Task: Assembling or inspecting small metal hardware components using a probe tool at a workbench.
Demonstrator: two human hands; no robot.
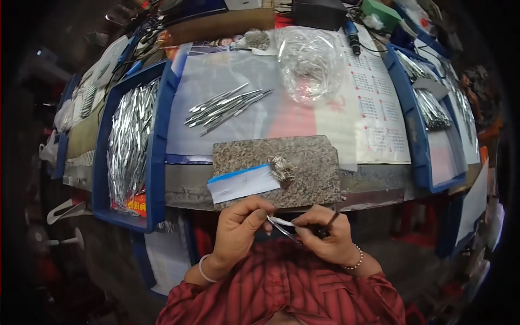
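Head view: left hand (238, 227) pinches a thin metal piece (283, 225), long axis running rightward to the right hand (325, 238), whose fingers grip a dark tool (330, 219).

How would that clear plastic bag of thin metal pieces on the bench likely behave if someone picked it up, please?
The clear plastic bag looks crumpled and thin, so probably floppy and sagging. Its metal pieces lie loose, so they would likely shift and bunch downward. The glossy film may be somewhat slippery.

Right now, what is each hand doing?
Left hand: closed, pinching a thin metal piece.
Right hand: closed on a slim dark tool, touching the same piece.
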